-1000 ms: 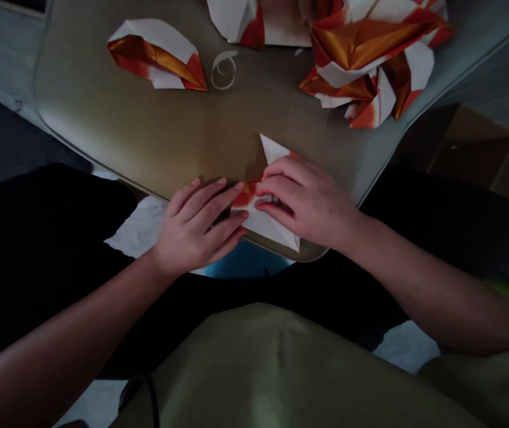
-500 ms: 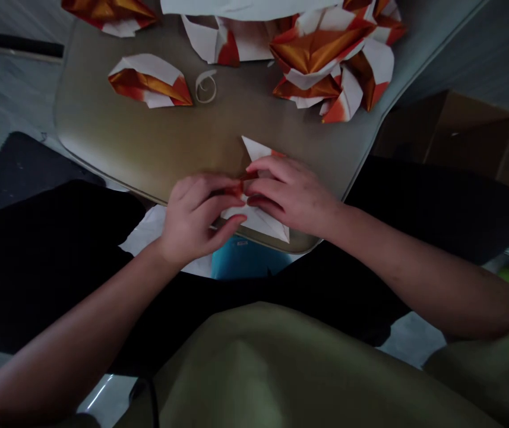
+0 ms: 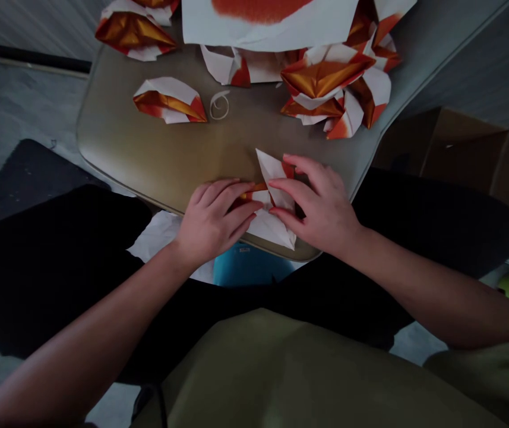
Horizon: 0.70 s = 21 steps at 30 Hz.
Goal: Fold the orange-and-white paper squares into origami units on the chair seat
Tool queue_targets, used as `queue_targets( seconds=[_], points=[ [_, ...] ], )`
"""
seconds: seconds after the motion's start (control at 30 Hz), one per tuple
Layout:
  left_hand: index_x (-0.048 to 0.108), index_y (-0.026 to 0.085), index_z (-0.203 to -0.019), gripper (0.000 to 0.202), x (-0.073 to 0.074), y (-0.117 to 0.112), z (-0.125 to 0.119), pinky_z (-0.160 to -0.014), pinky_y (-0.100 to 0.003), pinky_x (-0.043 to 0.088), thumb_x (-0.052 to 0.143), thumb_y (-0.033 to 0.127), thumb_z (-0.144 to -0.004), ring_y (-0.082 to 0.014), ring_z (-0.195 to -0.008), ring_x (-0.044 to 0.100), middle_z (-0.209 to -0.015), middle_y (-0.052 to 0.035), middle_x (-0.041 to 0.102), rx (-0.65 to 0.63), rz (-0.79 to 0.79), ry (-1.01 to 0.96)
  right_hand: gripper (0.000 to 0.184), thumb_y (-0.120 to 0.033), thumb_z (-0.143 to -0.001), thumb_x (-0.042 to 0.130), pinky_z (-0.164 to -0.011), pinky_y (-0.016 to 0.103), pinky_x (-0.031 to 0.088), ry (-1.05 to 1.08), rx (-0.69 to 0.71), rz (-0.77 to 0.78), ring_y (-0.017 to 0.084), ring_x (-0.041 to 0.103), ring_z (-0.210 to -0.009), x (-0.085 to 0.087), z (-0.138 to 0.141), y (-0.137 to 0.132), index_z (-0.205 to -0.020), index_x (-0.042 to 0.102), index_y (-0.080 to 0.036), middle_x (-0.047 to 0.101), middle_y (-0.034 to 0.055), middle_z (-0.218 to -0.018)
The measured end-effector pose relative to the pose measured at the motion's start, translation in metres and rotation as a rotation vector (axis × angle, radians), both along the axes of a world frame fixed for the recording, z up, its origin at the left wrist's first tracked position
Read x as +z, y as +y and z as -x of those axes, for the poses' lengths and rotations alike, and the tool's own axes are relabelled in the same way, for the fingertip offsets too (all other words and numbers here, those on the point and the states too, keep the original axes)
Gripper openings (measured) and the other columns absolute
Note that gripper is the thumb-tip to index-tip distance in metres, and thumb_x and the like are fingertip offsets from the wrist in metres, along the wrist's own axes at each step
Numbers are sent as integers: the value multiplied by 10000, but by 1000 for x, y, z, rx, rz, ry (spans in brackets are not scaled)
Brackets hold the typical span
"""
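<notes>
A white and orange sheet of paper [image 3: 272,229], partly folded, lies at the near edge of a tan board [image 3: 160,157] across my lap. My left hand [image 3: 214,223] curls its fingers onto the paper's left part, pinching an orange flap. My right hand [image 3: 321,205] rests on the right part, fingers stretched and pressing a fold down. A white corner of the paper [image 3: 266,165] sticks up between the two hands.
Folded orange-and-white paper pieces lie further back: one at the left [image 3: 169,101], a heap at the right [image 3: 338,89], another at the far left corner [image 3: 133,27]. A flat sheet [image 3: 272,21] and a curled paper strip [image 3: 219,104] lie there too. A blue object [image 3: 245,270] shows below the board.
The camera view has shifted, showing more of the far paper pieces. My left fingers moved in onto the orange flap, and my right fingers slid a little to the right across the fold.
</notes>
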<state>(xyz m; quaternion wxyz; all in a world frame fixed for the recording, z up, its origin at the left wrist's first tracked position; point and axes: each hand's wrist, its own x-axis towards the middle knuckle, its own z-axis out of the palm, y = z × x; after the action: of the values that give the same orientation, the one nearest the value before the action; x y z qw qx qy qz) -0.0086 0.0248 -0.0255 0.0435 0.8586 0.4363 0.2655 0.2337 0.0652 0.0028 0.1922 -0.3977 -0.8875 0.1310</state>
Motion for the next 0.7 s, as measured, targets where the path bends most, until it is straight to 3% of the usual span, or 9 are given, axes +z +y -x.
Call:
queue_targets(
  seconds=[0.23, 0.43, 0.7],
  points=[
    [730, 262, -1133, 199, 3, 0, -7, -947, -424, 494, 644, 290, -956, -279, -1158, 649, -1258, -69, 727, 59, 18, 13, 241, -241, -963, 572, -958, 494, 477, -14, -49, -73, 323, 612, -1183, 9, -8, 2, -1169, 697, -243, 628, 121, -1372],
    [740, 227, -1103, 191, 8, 0, -12, -926, -450, 490, 648, 270, -940, -299, -1134, 643, -1227, -96, 724, 69, 66, -7, 218, -327, -983, 537, -915, 467, 455, -221, -186, -91, 316, 597, -1108, 11, -8, 3, -985, 724, -214, 680, 116, -1187],
    [751, 238, -871, 199, 21, 16, -17, -834, -413, 490, 634, 360, -977, -252, -964, 654, -1041, -57, 738, 114, 105, 22, 324, -314, -957, 558, -1007, 526, 449, -257, -215, -46, 375, 541, -1268, 6, -5, 8, -1230, 666, -178, 594, 167, -1417]
  ],
)
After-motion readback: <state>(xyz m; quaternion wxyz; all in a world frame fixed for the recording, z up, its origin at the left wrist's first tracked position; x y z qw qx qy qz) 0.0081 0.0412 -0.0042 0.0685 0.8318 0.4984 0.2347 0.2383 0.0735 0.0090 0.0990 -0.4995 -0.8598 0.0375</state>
